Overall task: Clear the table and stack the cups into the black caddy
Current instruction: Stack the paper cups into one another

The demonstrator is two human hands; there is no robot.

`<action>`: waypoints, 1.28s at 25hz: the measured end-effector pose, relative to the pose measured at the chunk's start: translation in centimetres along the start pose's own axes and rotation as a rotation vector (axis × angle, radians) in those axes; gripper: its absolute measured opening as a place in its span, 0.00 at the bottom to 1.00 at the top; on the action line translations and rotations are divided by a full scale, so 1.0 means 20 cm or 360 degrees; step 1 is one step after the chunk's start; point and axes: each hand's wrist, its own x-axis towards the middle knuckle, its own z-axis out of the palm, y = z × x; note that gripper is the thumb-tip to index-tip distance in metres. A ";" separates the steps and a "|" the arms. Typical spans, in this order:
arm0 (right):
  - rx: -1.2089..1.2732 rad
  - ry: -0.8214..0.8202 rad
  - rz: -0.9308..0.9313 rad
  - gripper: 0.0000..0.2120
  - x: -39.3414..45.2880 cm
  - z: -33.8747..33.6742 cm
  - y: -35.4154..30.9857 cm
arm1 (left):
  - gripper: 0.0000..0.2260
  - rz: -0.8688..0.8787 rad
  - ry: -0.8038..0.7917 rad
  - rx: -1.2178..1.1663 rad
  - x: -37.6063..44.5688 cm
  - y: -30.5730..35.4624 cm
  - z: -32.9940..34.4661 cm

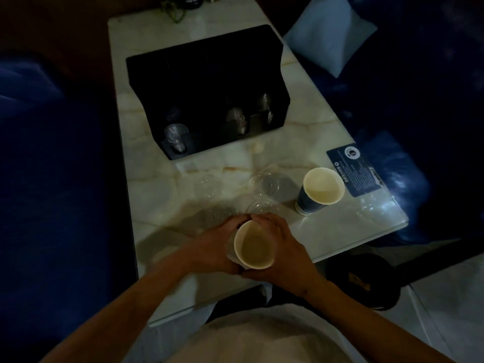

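Note:
A paper cup with a pale inside sits upright between both my hands near the table's front edge. My left hand wraps its left side and my right hand wraps its right side. A second paper cup, dark blue outside, stands to the right on the marble table. Several clear plastic cups stand just beyond my hands. The black caddy lies further back, with stacks of clear cups showing in its front slots.
A dark printed card lies at the table's right edge. A pale cushion rests on the dark seat to the right. A dark blue seat runs along the left side. A black round object sits on the floor below the table's front right corner.

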 end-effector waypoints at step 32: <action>-0.0609 0.0454 -0.0304 0.37 0.17 -0.74 -0.26 | 0.45 0.0082 0.0307 -0.0440 0.00 0.03 0.19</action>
